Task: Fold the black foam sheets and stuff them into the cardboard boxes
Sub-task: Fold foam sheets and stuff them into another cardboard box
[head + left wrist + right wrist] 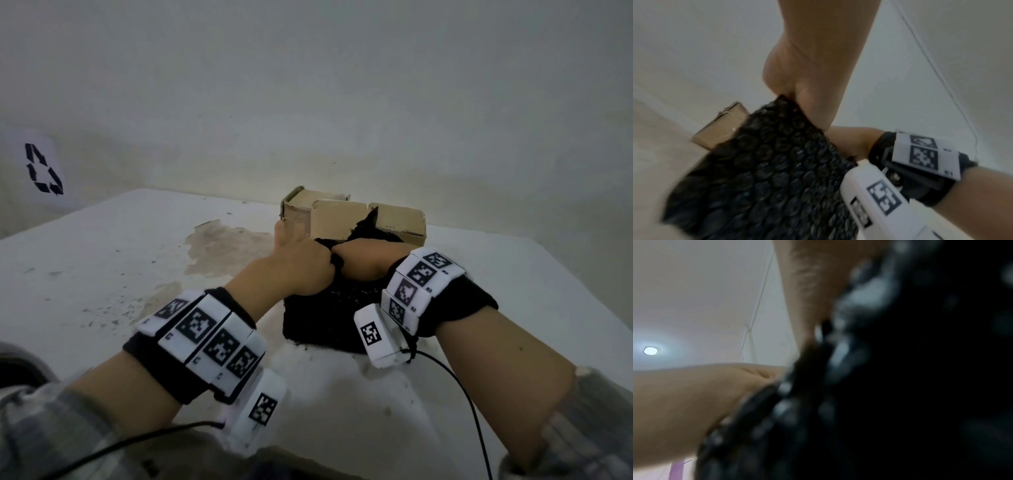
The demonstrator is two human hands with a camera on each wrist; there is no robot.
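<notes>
A black bubbled foam sheet [325, 315] stands folded on the white table [137, 260], close in front of the cardboard boxes. My left hand [301, 267] grips its top edge in a fist, and the left wrist view shows that left hand [812, 84] pinching the foam sheet [766, 170]. My right hand [363, 260] holds the same top edge beside it, fingers hidden behind the foam. The nearer cardboard box [397, 219] has black foam [368, 224] showing in its opening. A second box [296, 205] stands behind it to the left. The right wrist view is mostly blurred foam sheet [900, 386].
A brown stain [219, 246] and dark crumbs mark the table left of the boxes. A wall [308, 102] rises right behind the boxes. A recycling sign [42, 169] hangs at the far left. Wrist cables [455, 380] trail toward the near table edge.
</notes>
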